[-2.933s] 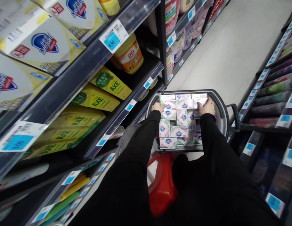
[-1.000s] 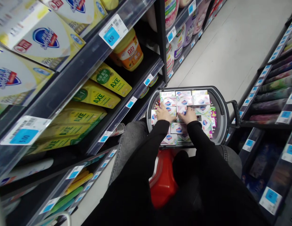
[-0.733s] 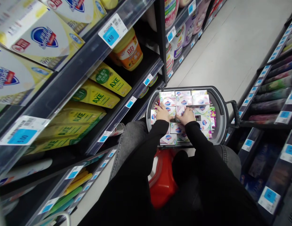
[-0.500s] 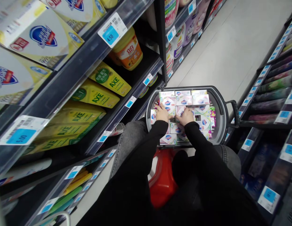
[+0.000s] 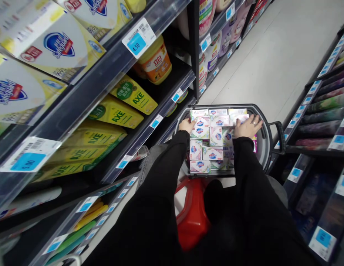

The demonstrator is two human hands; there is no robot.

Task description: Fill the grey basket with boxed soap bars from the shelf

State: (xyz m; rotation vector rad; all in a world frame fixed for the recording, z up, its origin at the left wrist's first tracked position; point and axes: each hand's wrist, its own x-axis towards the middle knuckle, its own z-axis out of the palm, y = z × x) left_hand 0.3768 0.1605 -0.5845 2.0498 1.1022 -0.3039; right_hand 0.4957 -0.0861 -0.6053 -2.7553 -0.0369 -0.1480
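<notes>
A grey basket (image 5: 261,149) with a black rim sits between my knees, filled with small Safeguard soap boxes (image 5: 212,153) packed in rows. At the basket's left side, my left hand (image 5: 188,125) rests against the edge of the soap boxes, fingers stretched out and partly hidden. My right hand (image 5: 248,127) lies over the boxes on the right with its fingers spread, and a ring shows on one finger. Neither hand grips a box. Some boxes beneath my right hand and sleeve are hidden.
Left of me, a shelf holds large Safeguard packs (image 5: 59,46), yellow AXE bottles (image 5: 133,94) and an orange-labelled tub (image 5: 157,61). Another shelf (image 5: 317,147) with wrapped packs stands close on the right. Something red (image 5: 192,218) is below me. Pale floor (image 5: 260,62) runs ahead.
My hands have moved apart from the middle of the soap boxes, the left to the left side and the right to the right side. The view has shifted slightly.
</notes>
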